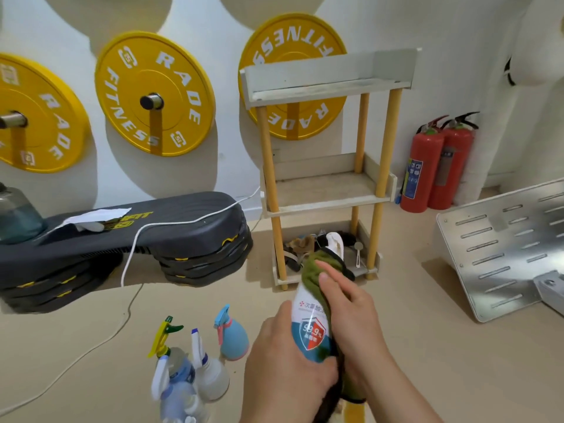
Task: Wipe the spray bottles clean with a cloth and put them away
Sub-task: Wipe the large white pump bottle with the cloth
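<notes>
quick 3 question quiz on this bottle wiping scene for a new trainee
1. True or false: the right hand holds the green cloth against the white bottle gripped by the left hand.
2. Which tier of the shelf rack holds clutter? A top, B middle, C bottom.
3. Fill in: ___ red fire extinguishers stand by the wall.
Key: 1 true; 2 C; 3 two.

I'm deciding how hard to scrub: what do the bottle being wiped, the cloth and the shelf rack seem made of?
The held bottle looks like glossy white plastic: a light streak crosses its printed label. The green cloth seems soft, fuzzy fabric, perhaps microfibre; it drapes in folds. The shelf rack appears to be matte, scuffed pale boards on yellowish round posts, probably wood.
</notes>
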Action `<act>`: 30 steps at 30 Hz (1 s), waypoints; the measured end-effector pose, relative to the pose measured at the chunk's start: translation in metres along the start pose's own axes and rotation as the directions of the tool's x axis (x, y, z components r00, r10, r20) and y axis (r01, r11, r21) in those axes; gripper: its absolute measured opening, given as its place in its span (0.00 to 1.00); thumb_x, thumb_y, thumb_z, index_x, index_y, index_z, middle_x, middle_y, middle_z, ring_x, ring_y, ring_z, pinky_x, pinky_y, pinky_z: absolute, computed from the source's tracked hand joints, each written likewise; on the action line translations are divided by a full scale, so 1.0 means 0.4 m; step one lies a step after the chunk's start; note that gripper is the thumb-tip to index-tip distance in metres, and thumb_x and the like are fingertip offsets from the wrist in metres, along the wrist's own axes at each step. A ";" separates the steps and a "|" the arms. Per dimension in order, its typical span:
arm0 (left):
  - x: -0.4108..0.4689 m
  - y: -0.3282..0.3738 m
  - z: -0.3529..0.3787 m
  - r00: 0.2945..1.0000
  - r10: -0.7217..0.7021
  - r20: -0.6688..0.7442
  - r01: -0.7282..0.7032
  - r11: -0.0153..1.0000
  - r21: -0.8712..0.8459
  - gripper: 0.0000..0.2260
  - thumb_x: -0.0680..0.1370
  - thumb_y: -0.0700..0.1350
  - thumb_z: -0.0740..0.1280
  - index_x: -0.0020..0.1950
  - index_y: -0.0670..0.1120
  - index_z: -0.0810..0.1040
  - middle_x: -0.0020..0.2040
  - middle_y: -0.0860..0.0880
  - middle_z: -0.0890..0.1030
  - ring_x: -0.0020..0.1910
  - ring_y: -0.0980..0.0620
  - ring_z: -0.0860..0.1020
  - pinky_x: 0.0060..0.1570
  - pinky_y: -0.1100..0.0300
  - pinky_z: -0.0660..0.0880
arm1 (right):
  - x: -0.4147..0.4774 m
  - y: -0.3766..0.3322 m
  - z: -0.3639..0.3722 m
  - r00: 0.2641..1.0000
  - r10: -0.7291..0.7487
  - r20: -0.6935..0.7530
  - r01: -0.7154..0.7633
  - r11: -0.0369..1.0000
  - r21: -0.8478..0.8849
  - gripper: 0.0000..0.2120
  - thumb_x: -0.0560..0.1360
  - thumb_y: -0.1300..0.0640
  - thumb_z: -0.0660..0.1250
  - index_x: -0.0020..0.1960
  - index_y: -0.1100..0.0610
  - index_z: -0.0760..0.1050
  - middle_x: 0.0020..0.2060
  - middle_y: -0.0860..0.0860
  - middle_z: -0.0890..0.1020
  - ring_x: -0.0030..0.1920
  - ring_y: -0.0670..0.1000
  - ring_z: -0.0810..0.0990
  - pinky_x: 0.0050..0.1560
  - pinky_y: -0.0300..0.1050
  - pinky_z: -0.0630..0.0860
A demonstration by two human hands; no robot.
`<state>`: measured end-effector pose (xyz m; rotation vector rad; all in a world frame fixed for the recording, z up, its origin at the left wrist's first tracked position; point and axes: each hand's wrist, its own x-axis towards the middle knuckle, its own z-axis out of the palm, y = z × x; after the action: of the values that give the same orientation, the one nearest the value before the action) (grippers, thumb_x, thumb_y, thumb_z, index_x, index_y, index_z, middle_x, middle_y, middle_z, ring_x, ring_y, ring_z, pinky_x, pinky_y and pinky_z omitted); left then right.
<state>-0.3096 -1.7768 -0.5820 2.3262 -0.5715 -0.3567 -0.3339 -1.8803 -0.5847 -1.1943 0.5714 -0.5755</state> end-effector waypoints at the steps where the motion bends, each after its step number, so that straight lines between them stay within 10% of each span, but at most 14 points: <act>1: -0.001 0.002 -0.007 1.000 0.008 0.003 -0.008 1.000 0.015 0.31 0.65 0.56 0.74 0.64 0.63 0.65 0.53 0.57 0.74 0.50 0.58 0.71 0.49 0.66 0.73 | -0.002 -0.017 -0.002 0.998 0.040 0.037 -0.042 0.998 0.042 0.11 0.79 0.55 0.68 0.55 0.42 0.83 0.50 0.50 0.87 0.49 0.52 0.86 0.48 0.47 0.83; 7: 0.014 0.020 -0.095 0.999 0.031 0.010 -0.022 0.867 -0.498 0.19 0.67 0.59 0.75 0.57 0.62 0.80 0.53 0.59 0.82 0.50 0.57 0.83 0.52 0.47 0.81 | -0.010 -0.062 0.010 0.990 0.083 0.115 -0.104 0.976 0.191 0.14 0.79 0.58 0.67 0.60 0.42 0.81 0.51 0.53 0.86 0.52 0.59 0.85 0.57 0.60 0.81; 11: 0.017 0.019 -0.111 0.997 -0.024 0.075 0.071 0.692 -0.719 0.10 0.79 0.49 0.66 0.58 0.62 0.78 0.54 0.54 0.84 0.47 0.54 0.85 0.46 0.60 0.81 | -0.013 -0.081 0.023 0.990 0.049 0.131 -0.079 0.968 0.239 0.13 0.79 0.57 0.66 0.60 0.44 0.81 0.51 0.54 0.86 0.52 0.59 0.85 0.55 0.57 0.81; 17: 0.075 0.013 -0.105 0.997 -0.082 -0.010 0.035 0.529 -0.848 0.13 0.82 0.44 0.62 0.64 0.50 0.80 0.56 0.46 0.85 0.53 0.48 0.84 0.54 0.49 0.79 | -0.054 -0.030 0.089 0.962 -0.102 0.254 0.096 0.995 0.037 0.11 0.80 0.46 0.63 0.58 0.37 0.82 0.69 0.47 0.75 0.63 0.44 0.80 0.65 0.44 0.76; 22: 0.083 -0.011 -0.119 0.993 -0.096 -0.065 -0.001 0.548 -0.837 0.13 0.82 0.46 0.61 0.65 0.54 0.79 0.57 0.51 0.84 0.55 0.53 0.83 0.60 0.49 0.77 | -0.046 -0.018 0.115 0.935 -0.085 0.345 0.123 0.988 -0.089 0.13 0.82 0.42 0.57 0.61 0.31 0.78 0.72 0.37 0.69 0.68 0.36 0.72 0.72 0.41 0.68; 30: 0.057 0.006 -0.106 0.995 0.015 0.096 0.063 0.658 -0.750 0.25 0.74 0.64 0.68 0.69 0.60 0.72 0.57 0.54 0.84 0.52 0.53 0.84 0.56 0.45 0.80 | 0.022 -0.069 0.076 0.974 0.029 0.223 -0.026 1.000 -0.017 0.22 0.82 0.44 0.60 0.71 0.26 0.60 0.66 0.45 0.77 0.60 0.51 0.82 0.64 0.56 0.77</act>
<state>-0.2736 -1.7655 -0.5523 1.5007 -0.3339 -0.5918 -0.3098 -1.8726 -0.5511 -1.2435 0.4007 -0.4069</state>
